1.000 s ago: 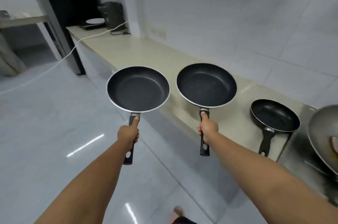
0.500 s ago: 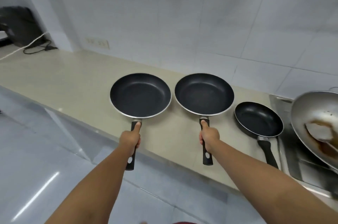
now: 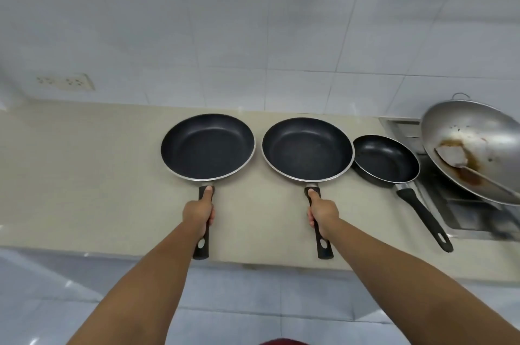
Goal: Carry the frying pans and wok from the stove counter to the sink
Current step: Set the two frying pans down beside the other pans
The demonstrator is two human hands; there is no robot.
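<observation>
My left hand (image 3: 199, 212) grips the black handle of a large black frying pan (image 3: 207, 146), held over the beige counter (image 3: 84, 176). My right hand (image 3: 323, 212) grips the handle of a second large black frying pan (image 3: 307, 149), whose right rim touches or overlaps a smaller black pan (image 3: 385, 160). That small pan rests on the counter at the sink's edge, handle pointing toward me. A steel wok (image 3: 475, 147) with brown residue and a spatula (image 3: 453, 156) in it leans in the sink (image 3: 461, 218) at the far right.
A white tiled wall (image 3: 253, 21) rises behind the counter, with a double power socket (image 3: 64, 81) at the left. The counter's front edge runs across below my hands, with grey floor tiles (image 3: 253, 302) beneath. The counter stretches bare to the left.
The view has swung right and squared up to the counter. Both held pans now hover over the counter, and the right pan has closed up against the small pan near the sink.
</observation>
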